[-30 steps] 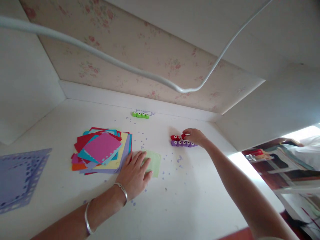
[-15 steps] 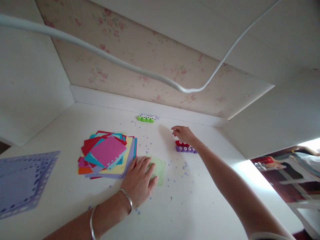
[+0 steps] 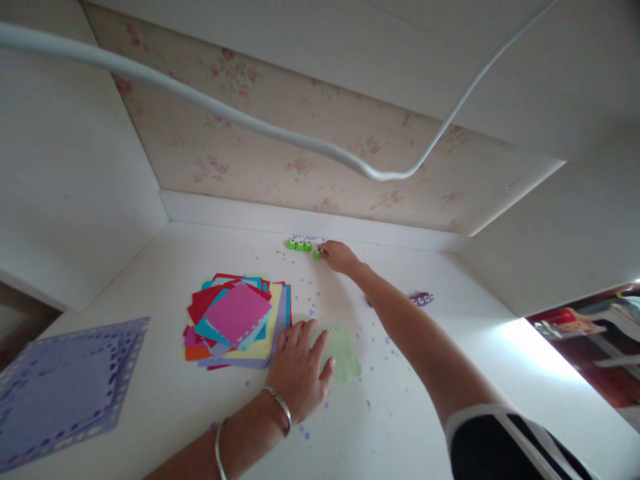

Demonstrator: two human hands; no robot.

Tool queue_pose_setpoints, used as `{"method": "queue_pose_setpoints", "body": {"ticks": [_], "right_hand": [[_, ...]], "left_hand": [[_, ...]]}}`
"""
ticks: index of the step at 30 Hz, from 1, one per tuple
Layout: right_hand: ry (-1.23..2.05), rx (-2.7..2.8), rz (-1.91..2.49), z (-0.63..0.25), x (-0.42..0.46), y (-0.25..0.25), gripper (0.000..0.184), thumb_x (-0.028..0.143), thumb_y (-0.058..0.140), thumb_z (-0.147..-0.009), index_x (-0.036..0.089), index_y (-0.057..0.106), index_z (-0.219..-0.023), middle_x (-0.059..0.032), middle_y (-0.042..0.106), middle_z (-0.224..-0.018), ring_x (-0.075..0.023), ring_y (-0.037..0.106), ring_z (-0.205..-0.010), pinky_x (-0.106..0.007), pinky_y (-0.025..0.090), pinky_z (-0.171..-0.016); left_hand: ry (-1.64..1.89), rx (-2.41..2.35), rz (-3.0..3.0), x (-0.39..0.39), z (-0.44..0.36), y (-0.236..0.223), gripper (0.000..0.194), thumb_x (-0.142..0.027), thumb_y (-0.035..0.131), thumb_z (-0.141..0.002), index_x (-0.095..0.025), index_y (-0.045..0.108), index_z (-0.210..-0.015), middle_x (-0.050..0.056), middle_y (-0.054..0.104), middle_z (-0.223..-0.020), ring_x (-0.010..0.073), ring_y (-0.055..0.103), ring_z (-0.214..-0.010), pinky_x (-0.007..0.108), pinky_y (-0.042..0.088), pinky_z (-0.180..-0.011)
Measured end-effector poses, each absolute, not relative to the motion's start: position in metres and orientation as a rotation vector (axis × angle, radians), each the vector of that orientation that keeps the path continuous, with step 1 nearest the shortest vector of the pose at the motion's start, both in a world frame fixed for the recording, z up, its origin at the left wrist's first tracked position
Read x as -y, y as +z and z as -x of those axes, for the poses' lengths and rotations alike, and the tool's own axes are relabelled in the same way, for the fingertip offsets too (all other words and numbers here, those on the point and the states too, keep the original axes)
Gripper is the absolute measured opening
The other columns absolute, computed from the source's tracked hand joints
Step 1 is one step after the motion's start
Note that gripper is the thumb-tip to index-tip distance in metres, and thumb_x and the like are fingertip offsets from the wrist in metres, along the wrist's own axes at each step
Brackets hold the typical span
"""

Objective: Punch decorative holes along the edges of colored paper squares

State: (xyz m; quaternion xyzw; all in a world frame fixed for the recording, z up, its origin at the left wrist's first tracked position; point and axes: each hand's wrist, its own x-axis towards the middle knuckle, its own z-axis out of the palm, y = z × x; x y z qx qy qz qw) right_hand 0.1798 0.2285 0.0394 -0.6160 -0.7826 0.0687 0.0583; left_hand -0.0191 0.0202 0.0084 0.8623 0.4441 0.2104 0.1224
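Observation:
My right hand [image 3: 340, 257] reaches to the back of the white table, its fingertips closed on a small green paper punch [image 3: 317, 254] with an eye-like white and dark top. Just left of it stands a row of matching green punches [image 3: 299, 245]. My left hand [image 3: 300, 370] lies flat with fingers apart, over the left edge of a pale green sheet of paper [image 3: 344, 360] with small punched marks along its top edge. Beside that hand is a loose stack of coloured paper [image 3: 237, 313], pink on top. My right forearm partly hides a row of purple punches [image 3: 423, 299].
Large lavender sheets [image 3: 65, 380] with punched borders lie at the left. Small purple paper bits [image 3: 305, 432] are scattered over the white table [image 3: 180, 250]. A white cable [image 3: 280, 135] crosses the upper view. White panels stand on both sides, with flowered wallpaper behind.
My right hand has moved left and back from above the red and purple punches to the green row, where it now grips one end punch, apart from the others. My left hand stays on the paper.

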Motion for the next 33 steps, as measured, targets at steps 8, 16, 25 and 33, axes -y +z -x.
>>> {"method": "queue_pose_setpoints", "body": {"ticks": [8, 16, 25, 33], "right_hand": [[0.211, 2.227, 1.865, -0.19, -0.165, 0.027, 0.04, 0.039, 0.051, -0.09, 0.019, 0.056, -0.125, -0.0087, 0.06, -0.126, -0.0208, 0.057, -0.111, -0.03, 0.041, -0.096], [0.258, 2.099, 1.802, -0.173, -0.152, 0.02, 0.03, 0.025, 0.053, -0.089, 0.019, 0.062, -0.118, -0.0078, 0.066, -0.116, -0.0207, 0.058, -0.109, -0.032, 0.041, -0.098], [0.712, 1.57, 1.549, -0.203, -0.043, 0.005, 0.029, 0.034, 0.058, -0.086, 0.024, 0.061, -0.113, -0.0059, 0.068, -0.109, -0.018, 0.066, -0.086, -0.03, 0.056, -0.072], [0.9, 1.312, 1.408, -0.207, -0.011, -0.007, 0.031, 0.032, 0.065, -0.082, 0.025, 0.064, -0.112, -0.0086, 0.065, -0.121, -0.0224, 0.069, -0.094, -0.037, 0.056, -0.081]], "left_hand": [[0.575, -1.237, -2.531, -0.023, 0.018, 0.005, 0.041, -0.036, 0.055, -0.087, -0.023, 0.05, -0.126, 0.008, 0.053, -0.128, 0.0275, 0.043, -0.117, 0.047, 0.029, -0.098], [0.676, -1.27, -2.409, -0.025, 0.023, 0.006, 0.046, -0.028, 0.062, -0.08, -0.021, 0.051, -0.125, 0.008, 0.054, -0.111, 0.0251, 0.049, -0.104, 0.042, 0.038, -0.093], [0.724, -1.259, -2.337, -0.031, 0.021, 0.006, 0.057, -0.023, 0.071, -0.072, -0.023, 0.051, -0.125, 0.006, 0.059, -0.107, 0.0254, 0.052, -0.102, 0.041, 0.04, -0.092], [0.782, -1.255, -2.248, -0.036, 0.018, 0.003, 0.021, -0.026, 0.051, -0.09, -0.022, 0.061, -0.109, 0.004, 0.069, -0.1, 0.0216, 0.06, -0.094, 0.037, 0.044, -0.086]]}}
